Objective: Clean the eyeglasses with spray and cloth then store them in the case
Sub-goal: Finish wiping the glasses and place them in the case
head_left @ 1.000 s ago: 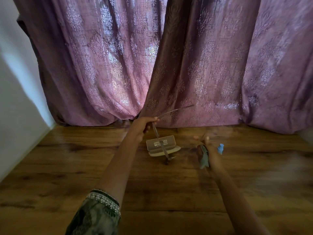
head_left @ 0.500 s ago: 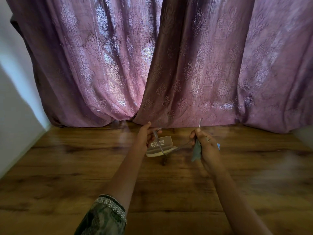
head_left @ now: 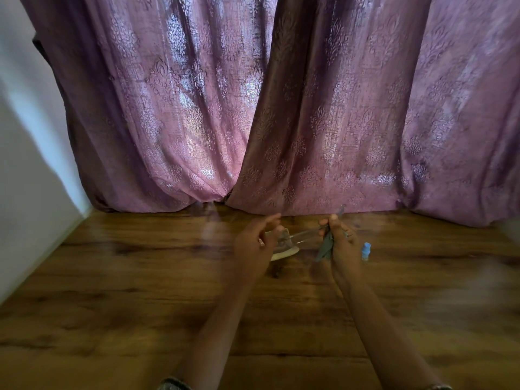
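Above the floor (head_left: 140, 277), thin clear-lensed eyeglasses (head_left: 305, 235), right grip (head_left: 342, 246) pinching them, left grip (head_left: 253, 243) spread

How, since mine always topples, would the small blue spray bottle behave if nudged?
The spray bottle stands upright, taller than wide, so it probably tips easily. It looks small, so likely light, and could slide on the smooth wooden surface. It stands close beside the right hand, so a stray move might knock it.

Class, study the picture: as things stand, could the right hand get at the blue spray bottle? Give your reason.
Probably yes: the spray bottle stands on the floor just right of the right hand, nothing between them. But that hand pinches the eyeglasses and cloth, so it would need freeing first.
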`<state>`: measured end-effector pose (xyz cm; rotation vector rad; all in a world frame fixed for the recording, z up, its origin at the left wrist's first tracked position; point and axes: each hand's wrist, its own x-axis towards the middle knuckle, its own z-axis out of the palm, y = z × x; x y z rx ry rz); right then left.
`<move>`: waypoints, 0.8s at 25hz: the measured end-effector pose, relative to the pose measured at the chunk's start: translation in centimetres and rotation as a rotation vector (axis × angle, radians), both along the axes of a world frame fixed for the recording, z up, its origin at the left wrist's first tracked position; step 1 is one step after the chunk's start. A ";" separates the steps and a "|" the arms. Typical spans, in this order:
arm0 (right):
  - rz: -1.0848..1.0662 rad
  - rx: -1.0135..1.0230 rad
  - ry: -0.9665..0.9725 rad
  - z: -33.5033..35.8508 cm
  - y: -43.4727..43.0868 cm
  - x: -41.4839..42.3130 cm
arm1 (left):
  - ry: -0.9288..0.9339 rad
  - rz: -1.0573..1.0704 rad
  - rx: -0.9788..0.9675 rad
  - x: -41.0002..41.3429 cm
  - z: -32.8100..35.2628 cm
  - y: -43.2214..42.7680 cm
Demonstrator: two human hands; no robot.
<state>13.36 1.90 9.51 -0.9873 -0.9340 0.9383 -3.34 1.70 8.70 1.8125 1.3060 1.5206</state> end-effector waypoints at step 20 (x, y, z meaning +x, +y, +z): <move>-0.518 -0.186 -0.308 -0.2 -0.5 0.4 | 0.450 0.123 0.134 -0.3 -2.2 1.1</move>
